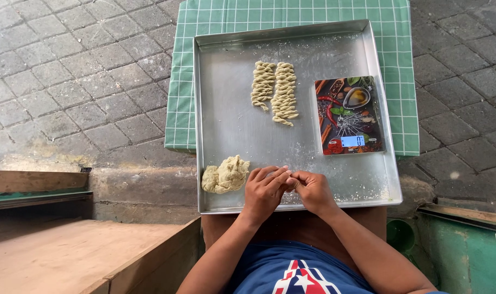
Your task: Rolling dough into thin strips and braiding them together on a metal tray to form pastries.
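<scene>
My left hand (265,190) and my right hand (312,190) meet at the near edge of a large metal tray (231,125). Their fingertips press together on a small piece of pale dough that is mostly hidden between them. A lump of the same yellowish dough (226,175) lies on the tray just left of my left hand. Two twisted dough ropes (275,91) lie side by side in the middle of the tray's far half.
A flat kitchen scale (348,115) with a picture of spices and a lit display rests on the tray's right side. A green checked cloth (182,81) lies under the tray on grey paving. Wooden steps (68,250) stand at the near left.
</scene>
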